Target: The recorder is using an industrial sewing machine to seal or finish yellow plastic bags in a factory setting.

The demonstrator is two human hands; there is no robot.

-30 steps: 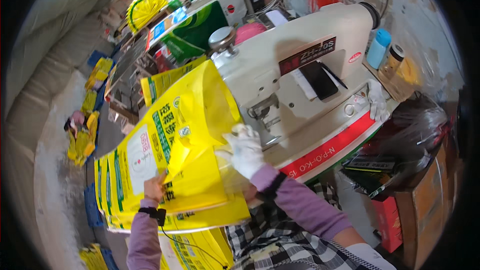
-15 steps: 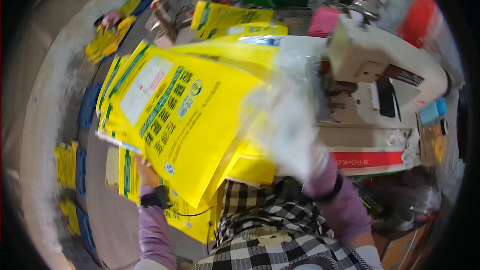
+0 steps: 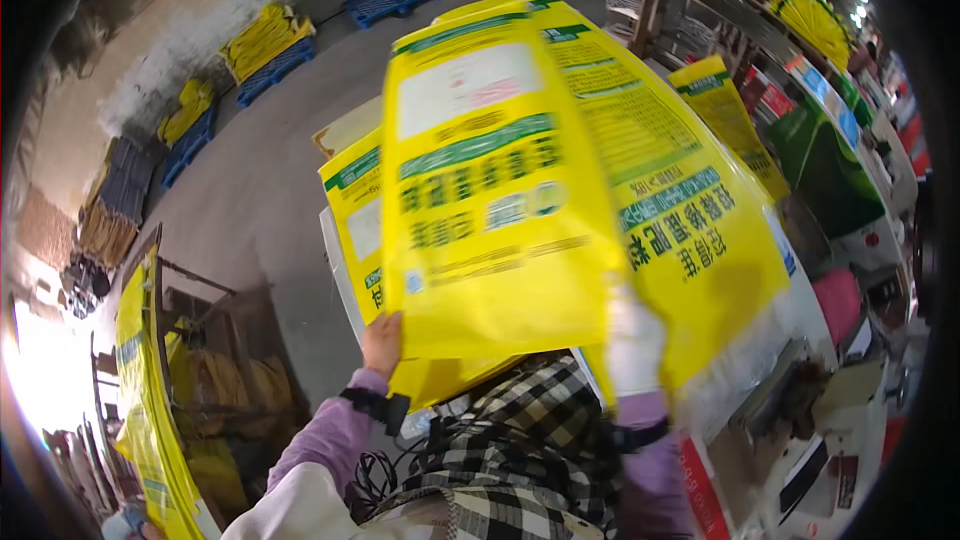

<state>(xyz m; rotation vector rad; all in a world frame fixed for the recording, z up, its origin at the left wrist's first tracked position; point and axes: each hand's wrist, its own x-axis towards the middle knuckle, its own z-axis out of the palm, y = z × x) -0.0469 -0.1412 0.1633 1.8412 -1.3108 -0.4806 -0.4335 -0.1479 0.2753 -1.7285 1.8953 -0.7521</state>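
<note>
While the left hand [image 3: 382, 345] and gloved right hand [image 3: 634, 340] have fingers gripping a bag's [image 3: 480, 300] near corners, it overlaps other bags [image 3: 690, 160] left of the counter's [image 3: 737, 475] red edge; a machine [image 3: 850, 390] and phone [image 3: 803, 475] sit there, pallets [image 3: 395, 2] beyond.

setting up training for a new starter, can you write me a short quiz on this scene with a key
1. Multiple choice: which hand wears the white glove?
a) left
b) right
c) both

2. True or false: the left hand is at the near left corner of the front yellow bag.

3. Fill in the missing word: the pallets toward the upper left of the picture are ____ in colour.

Key:
1. b, the right hand
2. True, its fingers are on that corner
3. blue
</note>
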